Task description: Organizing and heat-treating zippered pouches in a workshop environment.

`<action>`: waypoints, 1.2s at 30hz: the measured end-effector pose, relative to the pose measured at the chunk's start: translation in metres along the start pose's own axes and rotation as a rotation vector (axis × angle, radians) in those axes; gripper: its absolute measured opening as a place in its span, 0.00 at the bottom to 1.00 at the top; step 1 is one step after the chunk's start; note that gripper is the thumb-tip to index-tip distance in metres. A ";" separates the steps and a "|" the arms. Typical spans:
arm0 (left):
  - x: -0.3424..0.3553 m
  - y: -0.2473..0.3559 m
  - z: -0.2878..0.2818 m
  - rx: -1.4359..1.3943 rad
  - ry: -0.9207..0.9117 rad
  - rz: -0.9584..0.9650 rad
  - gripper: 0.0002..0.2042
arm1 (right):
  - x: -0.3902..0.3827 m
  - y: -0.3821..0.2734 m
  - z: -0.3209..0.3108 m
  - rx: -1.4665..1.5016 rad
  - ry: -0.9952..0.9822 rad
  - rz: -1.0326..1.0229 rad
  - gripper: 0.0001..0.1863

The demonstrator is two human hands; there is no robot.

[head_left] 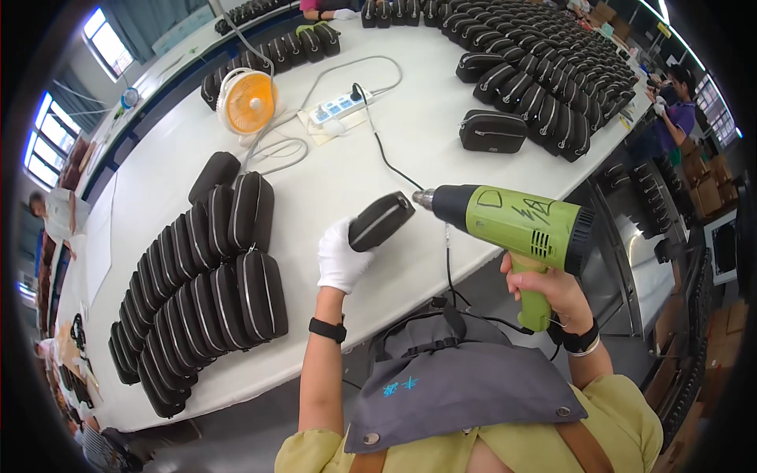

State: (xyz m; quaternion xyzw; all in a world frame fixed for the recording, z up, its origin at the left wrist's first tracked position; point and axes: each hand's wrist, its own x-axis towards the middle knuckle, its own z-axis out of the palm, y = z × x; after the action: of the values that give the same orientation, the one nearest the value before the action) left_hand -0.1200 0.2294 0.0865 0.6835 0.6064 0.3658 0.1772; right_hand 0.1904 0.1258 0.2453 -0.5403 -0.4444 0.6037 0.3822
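Workroom: a long white table (331, 169) under window light.
Left hand (342, 256): white-gloved, closed around one dark pouch (380, 223) above the table.
Right hand (548, 290): bare, wrapped around the handle of a green heat gun (512, 221), nozzle just beside the pouch, apparently not touching.
Near left: two pouch rows (189, 292).
Far right: many more rows (536, 71).
Progress: one pouch seemingly underway; which rows are finished or waiting, cannot tell.

A factory workshop: rows of matching dark zipped pouches (169, 268) line a long white tabletop (339, 169), and a green heat gun (516, 221) is held above its near edge. Right of the tabletop are a worker in purple (680, 120) and what seem, small and dim, to be cardboard boxes (706, 175).
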 end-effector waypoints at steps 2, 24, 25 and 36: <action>0.000 0.002 0.005 0.024 -0.029 0.045 0.25 | 0.000 -0.001 0.000 0.034 -0.012 -0.027 0.15; 0.045 -0.006 0.010 -0.352 -0.125 -0.416 0.31 | 0.006 0.016 -0.057 0.275 0.243 -0.262 0.22; 0.048 -0.015 0.013 -0.421 -0.065 -0.374 0.30 | 0.008 0.016 -0.059 0.294 0.276 -0.325 0.23; 0.169 0.156 0.188 0.242 -0.527 0.495 0.25 | -0.042 0.020 -0.132 0.371 0.671 -0.665 0.31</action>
State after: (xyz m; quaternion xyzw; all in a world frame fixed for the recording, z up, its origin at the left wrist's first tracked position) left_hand 0.1228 0.3978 0.1159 0.8957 0.3955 0.1352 0.1515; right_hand 0.3266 0.0964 0.2369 -0.4569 -0.3302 0.3113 0.7651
